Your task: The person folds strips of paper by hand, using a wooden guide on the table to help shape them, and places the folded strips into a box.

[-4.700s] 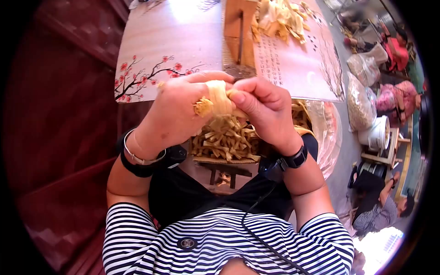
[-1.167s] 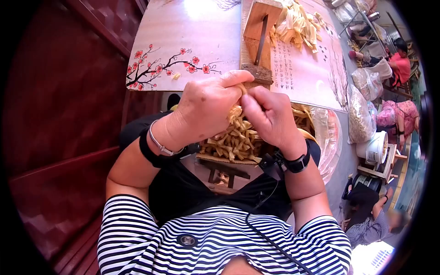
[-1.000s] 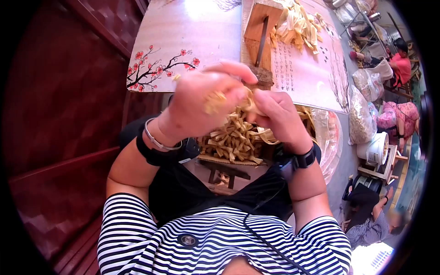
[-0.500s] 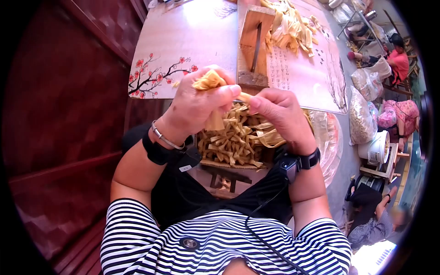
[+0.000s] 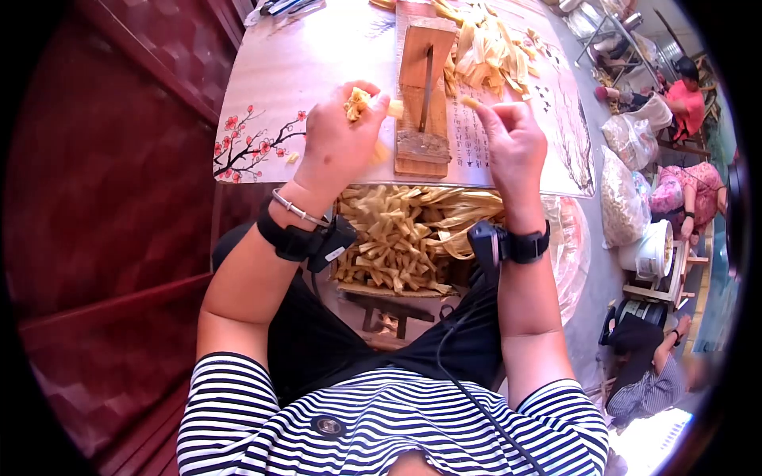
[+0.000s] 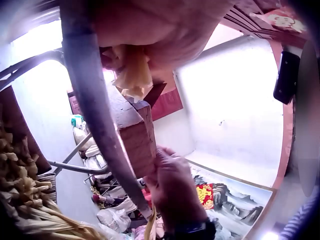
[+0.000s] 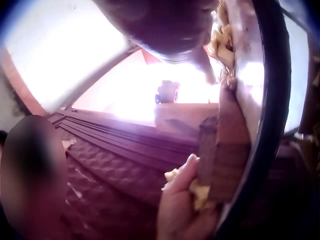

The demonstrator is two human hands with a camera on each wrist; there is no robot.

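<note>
The left hand [image 5: 343, 131] gripped a knotted yellow bundle [image 5: 358, 103], its crumpled top showing between thumb and fingers and a flat end poking out toward the wooden stand [image 5: 426, 67]. Whether that end touched the stand could not be told. In the left wrist view, a pale flared end hung below this hand. The right hand [image 5: 517, 147] was on the stand's other side, over the printed lettering, pinching a short yellow piece [image 5: 470, 101] between thumb and fingertips. The two hands were apart, with the stand between them on the bench [image 5: 333, 47], and a thin dark bar [image 5: 427, 87] ran along the stand's face.

Beyond the right hand, a loose pile of yellow strips [image 5: 494, 51] lay on the bench. A small scrap [image 5: 293, 158] lay by the printed red blossoms, near the left wrist. Below the bench's near edge, a heap of knotted pieces [image 5: 397, 246] sat between the person's knees, with longer strips [image 5: 468, 210] at its right. Farther right were a white bucket [image 5: 652, 250] and filled plastic sacks [image 5: 623, 198]
</note>
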